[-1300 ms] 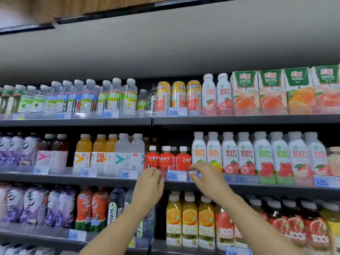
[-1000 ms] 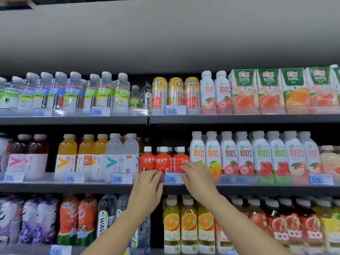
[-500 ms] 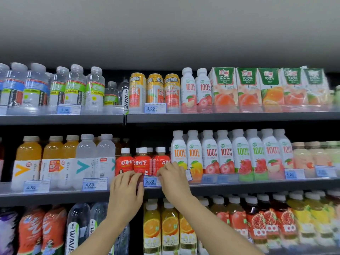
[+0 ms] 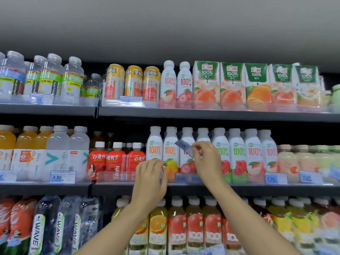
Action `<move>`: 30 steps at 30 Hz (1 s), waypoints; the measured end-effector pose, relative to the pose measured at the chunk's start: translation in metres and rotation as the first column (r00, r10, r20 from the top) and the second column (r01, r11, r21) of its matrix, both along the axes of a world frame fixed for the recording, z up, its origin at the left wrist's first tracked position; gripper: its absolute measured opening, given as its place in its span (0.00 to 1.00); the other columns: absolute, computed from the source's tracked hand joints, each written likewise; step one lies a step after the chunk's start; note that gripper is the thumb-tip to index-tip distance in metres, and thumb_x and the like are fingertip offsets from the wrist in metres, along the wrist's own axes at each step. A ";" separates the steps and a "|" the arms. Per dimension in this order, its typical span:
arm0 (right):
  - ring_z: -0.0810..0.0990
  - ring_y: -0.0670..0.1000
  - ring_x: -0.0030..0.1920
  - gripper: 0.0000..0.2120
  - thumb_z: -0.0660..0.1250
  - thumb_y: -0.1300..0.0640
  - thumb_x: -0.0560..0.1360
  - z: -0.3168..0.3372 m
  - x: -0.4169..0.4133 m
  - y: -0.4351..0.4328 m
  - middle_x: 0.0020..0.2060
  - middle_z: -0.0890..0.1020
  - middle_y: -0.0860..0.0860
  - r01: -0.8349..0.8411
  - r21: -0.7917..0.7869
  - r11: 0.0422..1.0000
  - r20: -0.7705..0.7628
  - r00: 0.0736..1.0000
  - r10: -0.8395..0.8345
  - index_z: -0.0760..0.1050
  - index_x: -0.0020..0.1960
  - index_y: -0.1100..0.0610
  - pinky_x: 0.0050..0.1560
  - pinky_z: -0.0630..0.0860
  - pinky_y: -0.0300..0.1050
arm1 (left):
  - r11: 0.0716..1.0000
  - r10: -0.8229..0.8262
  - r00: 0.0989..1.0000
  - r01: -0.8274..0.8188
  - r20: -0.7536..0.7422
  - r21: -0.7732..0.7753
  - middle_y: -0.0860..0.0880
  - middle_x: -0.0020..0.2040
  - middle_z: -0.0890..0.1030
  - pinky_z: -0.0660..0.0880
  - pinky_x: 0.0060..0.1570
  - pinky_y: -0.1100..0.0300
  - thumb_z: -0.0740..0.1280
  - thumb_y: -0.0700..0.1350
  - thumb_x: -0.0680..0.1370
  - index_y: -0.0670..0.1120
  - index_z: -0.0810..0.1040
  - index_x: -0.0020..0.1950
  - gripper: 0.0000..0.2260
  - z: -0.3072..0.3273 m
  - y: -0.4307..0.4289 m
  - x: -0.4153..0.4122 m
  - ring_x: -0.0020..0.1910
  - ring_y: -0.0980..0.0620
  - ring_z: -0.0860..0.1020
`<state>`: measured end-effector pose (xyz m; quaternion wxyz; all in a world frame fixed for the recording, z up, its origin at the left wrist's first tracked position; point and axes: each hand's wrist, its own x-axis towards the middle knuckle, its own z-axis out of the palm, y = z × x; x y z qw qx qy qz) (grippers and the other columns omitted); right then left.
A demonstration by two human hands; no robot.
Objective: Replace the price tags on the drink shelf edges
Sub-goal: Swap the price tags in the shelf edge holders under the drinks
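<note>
The middle shelf [image 4: 239, 189] served as the landmark: a dark ledge running across the view, with a clear rail [image 4: 117, 176] along its front edge. Above it stood another shelf of water, cans and juice cartons [image 4: 231, 85]; below it, a row of juice bottles. On it, from the left, stood orange and clear bottles, 3 small red bottles [image 4: 116, 159], then a long row of white "100%" bottles [image 4: 237, 153].

The right hand [image 4: 207, 160] was raised above the shelf edge, in front of the white bottles, its thumb and fingers pinched on a small blue tag [image 4: 184, 147] held tilted and clear of the rail. The left hand [image 4: 150, 178] sat at the rail just right of the red bottles, fingers curled; something thin seemed to be between them, but blur left it uncertain whether they gripped anything.

Other tags remained in the rail: a "4.80" tag [image 4: 62, 177] well to the left and a "5.00" tag [image 4: 274, 178] to the right.

Judging by this, a tag was out of its slot and the swap for this section was under way. Whether the held tag was the old one or its replacement could not be told. The next move would call for lining a tag's edge up with the rail channel near the left hand and sliding it in flat, without nudging the bottles behind.
</note>
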<state>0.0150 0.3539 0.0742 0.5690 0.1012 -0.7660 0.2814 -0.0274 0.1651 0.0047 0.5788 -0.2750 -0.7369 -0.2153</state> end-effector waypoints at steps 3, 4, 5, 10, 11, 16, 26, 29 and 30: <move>0.74 0.49 0.44 0.04 0.66 0.60 0.78 0.000 0.006 0.045 0.44 0.77 0.47 0.042 -0.023 0.999 0.008 0.999 -0.042 0.79 0.50 0.55 0.44 0.67 0.39 | 0.998 -0.029 0.999 0.031 0.033 -0.057 0.50 0.55 0.78 0.66 0.61 0.54 0.64 0.48 0.79 0.47 0.76 0.60 0.11 0.005 0.038 0.005 0.56 0.48 0.72; 0.75 0.49 0.44 0.04 0.66 0.60 0.78 -0.001 0.008 0.055 0.45 0.78 0.47 0.055 -0.018 0.998 0.007 0.998 -0.055 0.79 0.50 0.55 0.44 0.68 0.40 | 0.996 -0.028 0.999 0.031 0.044 -0.085 0.50 0.55 0.78 0.66 0.60 0.54 0.64 0.48 0.79 0.47 0.76 0.60 0.12 0.006 0.047 0.005 0.56 0.48 0.73; 0.75 0.49 0.44 0.04 0.66 0.60 0.78 -0.003 0.010 0.063 0.45 0.78 0.47 0.061 -0.012 0.998 0.009 0.998 -0.061 0.79 0.50 0.55 0.44 0.68 0.39 | 0.993 -0.023 0.998 0.030 0.060 -0.114 0.51 0.54 0.78 0.66 0.60 0.54 0.64 0.49 0.79 0.48 0.76 0.61 0.12 0.007 0.055 0.005 0.56 0.48 0.73; 0.74 0.45 0.43 0.04 0.66 0.59 0.78 -0.010 0.017 0.087 0.46 0.78 0.45 0.062 0.000 0.998 0.015 0.998 -0.062 0.79 0.51 0.54 0.43 0.70 0.33 | 0.972 0.065 0.983 -0.024 0.169 -0.234 0.54 0.53 0.79 0.64 0.61 0.54 0.60 0.53 0.80 0.51 0.76 0.61 0.13 0.011 0.078 0.010 0.56 0.50 0.71; 0.74 0.45 0.43 0.04 0.66 0.59 0.78 -0.010 0.017 0.090 0.46 0.78 0.45 0.058 -0.001 0.998 0.017 0.998 -0.058 0.79 0.51 0.54 0.43 0.70 0.34 | 0.968 0.084 0.980 -0.037 0.181 -0.247 0.54 0.52 0.79 0.63 0.61 0.55 0.60 0.53 0.80 0.52 0.76 0.61 0.12 0.012 0.081 0.011 0.56 0.51 0.71; 0.74 0.45 0.43 0.05 0.66 0.58 0.78 -0.014 0.018 0.094 0.46 0.78 0.45 0.002 0.002 1.000 0.030 1.000 -0.002 0.79 0.52 0.55 0.45 0.69 0.37 | 0.972 0.094 0.963 -0.034 0.251 -0.232 0.54 0.55 0.80 0.62 0.65 0.54 0.61 0.49 0.81 0.52 0.76 0.62 0.11 0.020 0.085 0.013 0.58 0.51 0.70; 0.75 0.45 0.45 0.05 0.66 0.58 0.79 -0.028 0.022 0.099 0.46 0.76 0.44 -0.005 -0.020 1.000 0.041 0.999 0.006 0.79 0.54 0.53 0.47 0.73 0.38 | 0.961 0.134 0.890 -0.008 0.437 -0.277 0.51 0.59 0.77 0.67 0.60 0.50 0.60 0.49 0.82 0.52 0.77 0.64 0.12 0.030 0.099 0.014 0.59 0.48 0.73; 0.75 0.45 0.46 0.05 0.66 0.57 0.79 -0.028 0.023 0.101 0.45 0.76 0.43 0.005 -0.013 1.000 0.036 0.999 -0.005 0.79 0.53 0.53 0.47 0.73 0.40 | 0.963 0.141 0.873 -0.012 0.466 -0.270 0.50 0.58 0.78 0.70 0.58 0.48 0.61 0.47 0.81 0.51 0.78 0.61 0.11 0.034 0.101 0.015 0.57 0.47 0.75; 0.75 0.45 0.46 0.05 0.66 0.57 0.79 -0.028 0.023 0.101 0.45 0.76 0.43 0.009 -0.007 1.000 0.033 0.999 -0.009 0.79 0.53 0.52 0.47 0.74 0.40 | 0.963 0.146 0.872 -0.017 0.467 -0.269 0.50 0.57 0.79 0.70 0.57 0.48 0.62 0.47 0.81 0.51 0.79 0.59 0.10 0.035 0.102 0.015 0.56 0.47 0.75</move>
